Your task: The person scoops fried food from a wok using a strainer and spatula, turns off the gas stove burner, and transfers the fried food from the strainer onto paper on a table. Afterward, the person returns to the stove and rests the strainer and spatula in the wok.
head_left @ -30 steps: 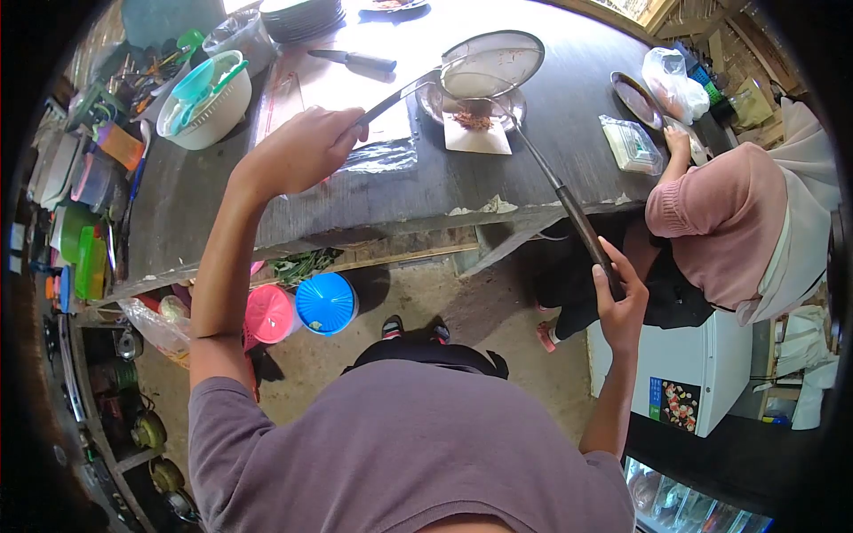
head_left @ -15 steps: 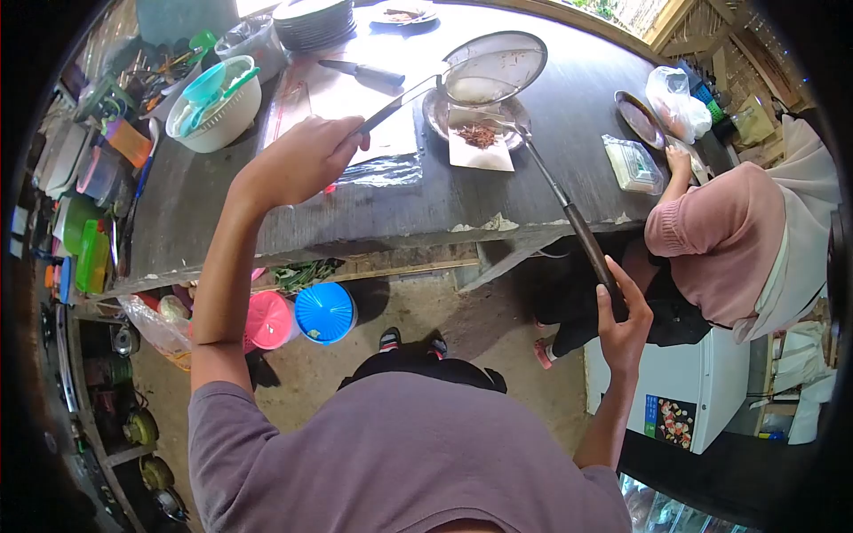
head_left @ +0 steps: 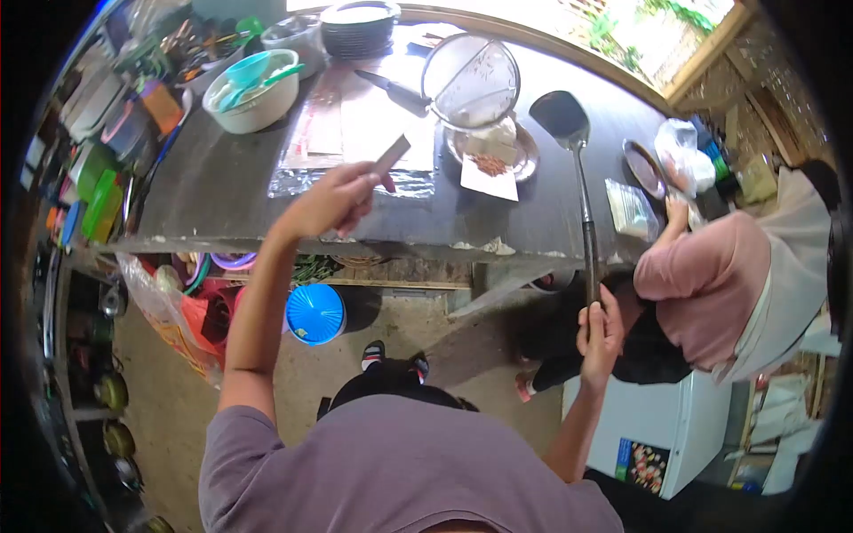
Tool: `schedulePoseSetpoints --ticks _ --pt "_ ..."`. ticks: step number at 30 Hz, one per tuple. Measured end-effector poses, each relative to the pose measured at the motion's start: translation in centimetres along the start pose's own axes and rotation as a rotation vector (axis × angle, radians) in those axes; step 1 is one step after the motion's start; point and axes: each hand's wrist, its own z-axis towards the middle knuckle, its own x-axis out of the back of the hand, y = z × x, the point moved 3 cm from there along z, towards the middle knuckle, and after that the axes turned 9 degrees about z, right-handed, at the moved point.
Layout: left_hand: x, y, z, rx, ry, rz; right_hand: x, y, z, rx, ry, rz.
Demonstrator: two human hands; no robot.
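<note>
My left hand (head_left: pixel 333 200) is closed around the grey handle of a round wire strainer (head_left: pixel 471 84), whose mesh basket is tilted up and has brown bits stuck in it. My right hand (head_left: pixel 601 338) grips the dark handle of a long metal spatula (head_left: pixel 560 117), blade raised over the table. Below the strainer, a metal plate (head_left: pixel 528 160) holds a sheet of paper (head_left: pixel 489 184) with brown shredded food (head_left: pixel 489 165) and a pale mound (head_left: pixel 494 142) behind it. The spatula is apart from the plate.
On the dark table (head_left: pixel 355 226) are a knife (head_left: pixel 391 91), plastic-wrapped paper (head_left: pixel 311 142), a white basket (head_left: pixel 253 102) and stacked plates (head_left: pixel 358 31). A person in pink (head_left: pixel 711 275) stands right, a hand by an oval plate (head_left: pixel 643 169). A blue-lidded bucket (head_left: pixel 315 314) stands below.
The spatula has lifted off the food and swung right, its blade now upright. The strainer has turned to a steeper tilt. My view has shifted slightly, and both hands are lower.
</note>
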Motion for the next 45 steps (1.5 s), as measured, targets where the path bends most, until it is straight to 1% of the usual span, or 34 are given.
schedulePoseSetpoints --ticks 3,6,10,12,16,18,19,22,24,26,27,31,34,37,38,40,41,44,45 --pt "-1.7 -2.8 -2.1 -0.009 -0.034 -0.363 -4.0 0.9 0.3 -0.116 -0.054 0.216" --pt "-2.0 -4.2 -6.7 -0.044 0.072 -0.542 -9.0 1.4 -0.2 -0.182 -0.210 0.286" --pt "-0.2 -6.9 -16.6 -0.069 0.340 -0.537 -16.8 2.3 -3.6 -0.256 -0.480 0.318" --pt "0.5 -8.5 -23.3 -0.029 0.486 -0.550 -21.7 2.4 -6.8 -0.288 -0.598 0.300" --pt "1.0 -14.2 -37.7 0.053 0.705 -0.591 -32.2 3.7 -16.0 -0.328 -0.917 0.278" --pt "0.7 -17.3 -45.5 0.139 0.836 -0.641 -38.0 4.5 -22.5 -0.349 -1.067 0.304" --pt "0.7 -19.2 -49.6 0.165 0.879 -0.666 -40.7 5.0 -26.0 -0.395 -1.134 0.321" --pt "0.2 -22.1 -60.8 0.220 1.080 -0.684 -48.1 5.2 -37.2 -0.537 -1.269 0.320" --pt "0.3 -24.5 -67.5 0.251 1.188 -0.725 -52.6 5.7 -44.1 -0.588 -1.398 0.296" --pt "1.2 -26.3 -72.9 0.282 1.280 -0.744 -56.8 5.8 -50.0 -0.644 -1.469 0.283" --pt "1.8 -26.6 -75.3 0.332 1.336 -0.744 -58.8 5.9 -52.8 -0.657 -1.501 0.269" --pt "5.4 -29.8 -82.5 0.329 1.453 -0.765 -66.2 6.5 -60.9 -0.684 -1.660 0.252" --pt "9.8 -33.6 -85.7 0.320 1.536 -0.770 -72.8 8.5 -64.5 -0.713 -1.705 0.247" --pt "15.5 -37.7 -88.9 0.391 1.583 -0.754 -80.8 10.9 -66.7 -0.688 -1.757 0.213" --pt "17.3 -38.9 -89.7 0.385 1.585 -0.777 -83.7 11.6 -67.0 -0.686 -1.766 0.210" --pt "21.8 -40.2 -91.9 0.379 1.587 -0.797 -89.6 11.5 -68.5 -0.682 -1.779 0.233" --pt "24.0 -40.7 -92.6 0.418 1.605 -0.784 -92.6 11.2 -68.8 -0.707 -1.796 0.224" --pt "30.5 -43.2 -94.8 0.396 1.690 -0.803 -101.5 9.7 -70.2 -0.644 -1.834 0.194" --pt "32.4 -44.1 -95.4 0.389 1.697 -0.799 -104.0 9.1 -70.7 -0.653 -1.830 0.173"
